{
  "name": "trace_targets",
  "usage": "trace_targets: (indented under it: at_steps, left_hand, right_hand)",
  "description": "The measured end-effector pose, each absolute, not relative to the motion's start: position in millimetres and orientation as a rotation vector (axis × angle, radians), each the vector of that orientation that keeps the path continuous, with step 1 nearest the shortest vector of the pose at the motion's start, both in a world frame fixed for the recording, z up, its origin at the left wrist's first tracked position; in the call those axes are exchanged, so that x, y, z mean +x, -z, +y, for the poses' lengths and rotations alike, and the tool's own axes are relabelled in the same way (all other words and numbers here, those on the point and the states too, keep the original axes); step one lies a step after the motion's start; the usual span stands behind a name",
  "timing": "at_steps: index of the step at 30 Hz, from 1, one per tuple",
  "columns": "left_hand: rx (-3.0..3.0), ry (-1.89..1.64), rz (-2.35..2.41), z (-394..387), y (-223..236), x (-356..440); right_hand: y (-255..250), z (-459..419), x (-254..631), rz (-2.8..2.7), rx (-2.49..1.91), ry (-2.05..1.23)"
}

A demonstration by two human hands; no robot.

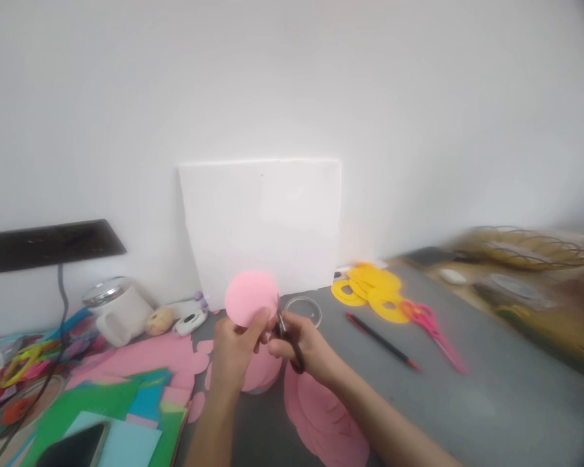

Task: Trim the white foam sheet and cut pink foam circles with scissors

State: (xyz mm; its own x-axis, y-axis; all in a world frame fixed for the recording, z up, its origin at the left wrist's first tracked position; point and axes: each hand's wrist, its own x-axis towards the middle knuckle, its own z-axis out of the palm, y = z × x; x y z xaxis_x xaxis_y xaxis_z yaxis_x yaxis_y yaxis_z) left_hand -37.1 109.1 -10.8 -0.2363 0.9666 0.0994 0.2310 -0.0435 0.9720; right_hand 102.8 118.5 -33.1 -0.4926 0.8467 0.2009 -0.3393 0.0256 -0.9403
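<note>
A round pink paper disc point(251, 298) is pinched between the thumb and fingers of my left hand point(241, 337), held up over the table. My right hand point(304, 344) is closed around the handles of dark scissors point(291, 347), whose blades meet the right edge of the disc. Under my hands lie more pink paper circles point(265, 370). A larger heap of pink paper pieces point(326, 421) rests below my right forearm. Behind the disc, a white board point(263, 220) leans on the wall.
To the right are yellow paper rings point(374, 285), pink scissors point(433, 334) and a black-and-red pencil point(383, 342). A clear tape ring point(304, 308) lies behind my right hand. At left are a white mug point(119, 318), coloured paper sheets point(92, 408) and a dark phone point(73, 447).
</note>
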Motion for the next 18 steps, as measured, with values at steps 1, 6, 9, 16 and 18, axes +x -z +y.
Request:
trace_targets:
  at_steps: [1, 6, 9, 16, 18]
  left_hand:
    - [1.309, -1.333, 1.529, 108.7, 9.9, -36.7]
    - [1.309, -1.329, 1.517, 107.5, 10.8, -37.7]
    - [1.294, -1.340, 1.523, 108.3, 14.1, -38.0]
    - [1.321, -1.322, 1.548, 108.3, 11.4, -34.8]
    - [1.336, -1.297, 1.565, 107.8, 10.6, -33.9]
  right_hand:
    - [33.5, 118.4, 102.7, -1.375, -0.579, -1.635]
    - [37.1, 118.1, 100.9, -1.355, -0.645, -1.626]
    - [38.7, 118.2, 100.1, -1.342, -0.660, -1.618]
    - [34.3, 118.6, 103.1, -1.317, -0.671, -1.631]
    - [32.2, 118.7, 104.4, -1.292, -0.665, -1.636]
